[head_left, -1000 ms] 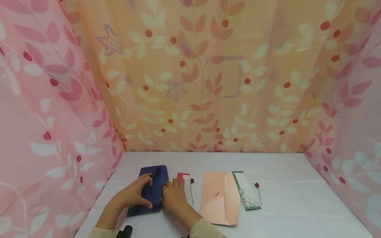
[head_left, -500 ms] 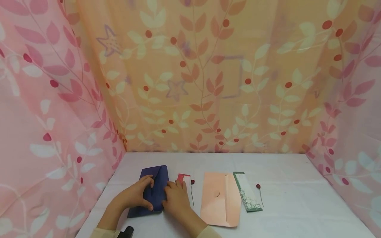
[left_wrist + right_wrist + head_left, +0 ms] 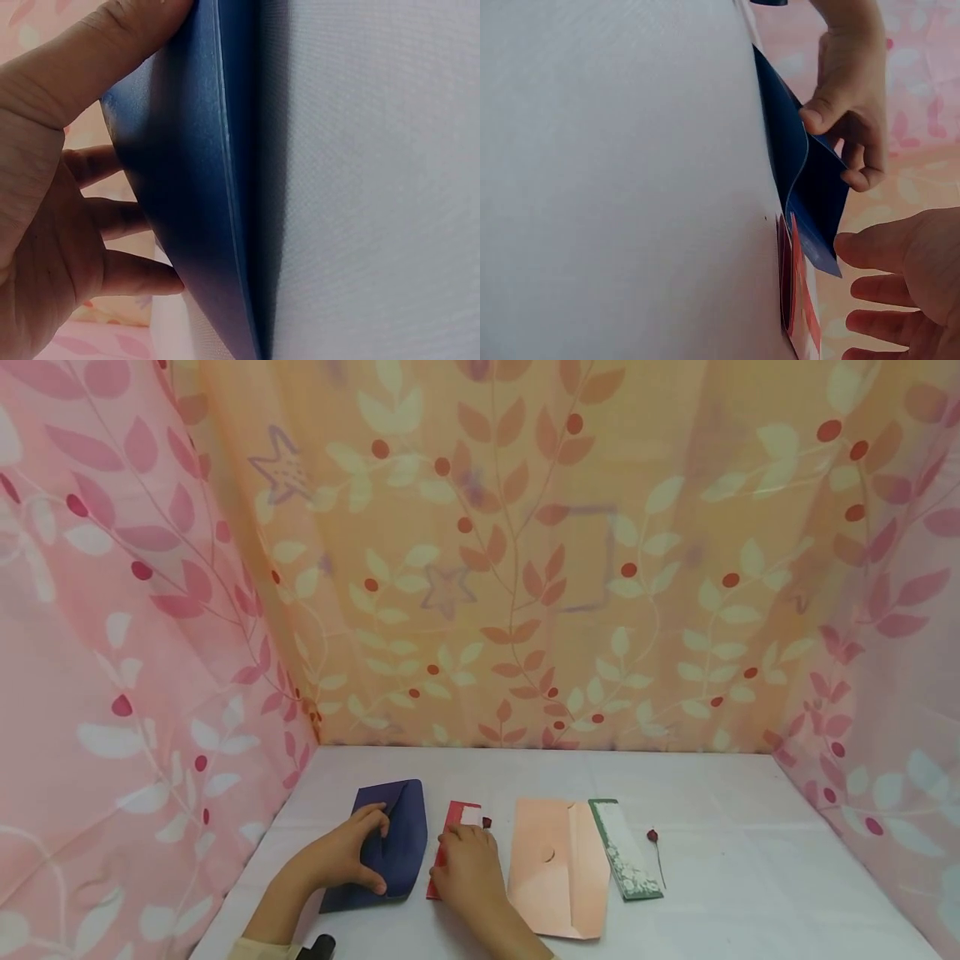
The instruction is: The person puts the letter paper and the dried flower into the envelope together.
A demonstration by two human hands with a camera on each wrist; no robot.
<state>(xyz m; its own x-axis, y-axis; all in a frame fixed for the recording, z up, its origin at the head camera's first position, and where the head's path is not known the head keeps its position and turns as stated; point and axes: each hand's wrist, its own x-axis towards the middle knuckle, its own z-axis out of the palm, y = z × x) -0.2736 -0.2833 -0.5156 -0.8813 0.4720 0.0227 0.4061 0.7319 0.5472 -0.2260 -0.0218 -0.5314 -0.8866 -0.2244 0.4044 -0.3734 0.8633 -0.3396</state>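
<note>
The blue envelope [image 3: 408, 847] is lying on the left side of the table [image 3: 750, 860], its flap pointing right and its mouth gaping in the right wrist view! The left hand [image 3: 347, 857] is holding it, thumb and curled fingers pressing across the pocket and bowing it up. Here's the danger: that grip is probably holding the mouth wide, so a slackening thumb could be letting it fall flat, while too hard a squeeze could be creasing the paper. Just beside the flap, the red card [image 3: 454, 815] is lying partly covered by the right hand [image 3: 472, 868], whose fingers are showing nearly straight, spaced apart and gripping nothing; whether any fingertip is touching the card, we're not able to tell. Pressing down askew could be bending that card. The left rose [image 3: 487, 822] is peeping out past the knuckles, its stem hidden, so a dropping palm could be snapping it. Farther right, the pink envelope [image 3: 540, 877] is resting beside the forearm, the green card [image 3: 626, 852] lying close against it, and a sweeping wrist could be shoving both askew. The right rose [image 3: 652, 836] is lying well apart from both hands
</note>
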